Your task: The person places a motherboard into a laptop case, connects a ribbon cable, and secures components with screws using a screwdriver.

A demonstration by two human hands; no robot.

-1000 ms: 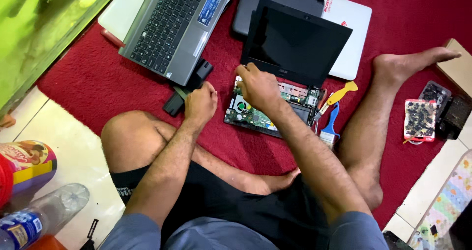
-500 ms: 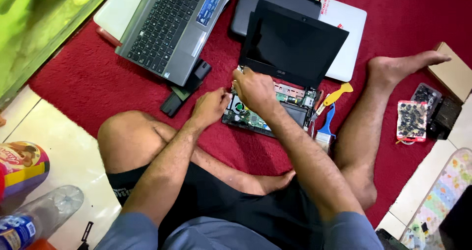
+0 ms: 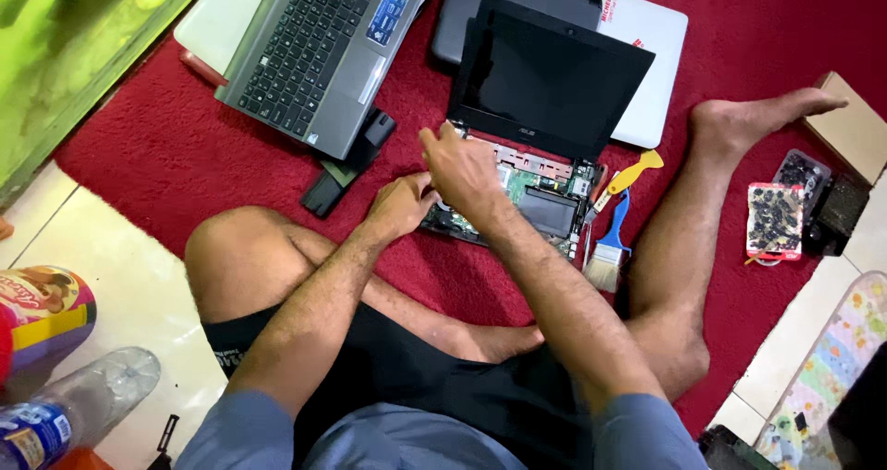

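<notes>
Green circuit board (image 3: 531, 185) exposed, the right hand (image 3: 462, 167) pinches something unseen at the laptop's (image 3: 545, 100) left edge while the curled left hand (image 3: 399, 204) braces beside it; steady, gentle pressure seems wise.

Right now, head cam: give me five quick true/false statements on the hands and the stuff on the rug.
1. Both hands are at the opened small laptop. True: the left hand and right hand are at its exposed base.
2. The small laptop's screen is lit. False: it is dark.
3. A brush with a blue handle lies to the right of the opened base. True.
4. The grey laptop with its keyboard showing sits on bare tile. False: it lies on the red rug.
5. The right hand holds the yellow tool. False: that tool lies on the rug beside the base, untouched.
</notes>
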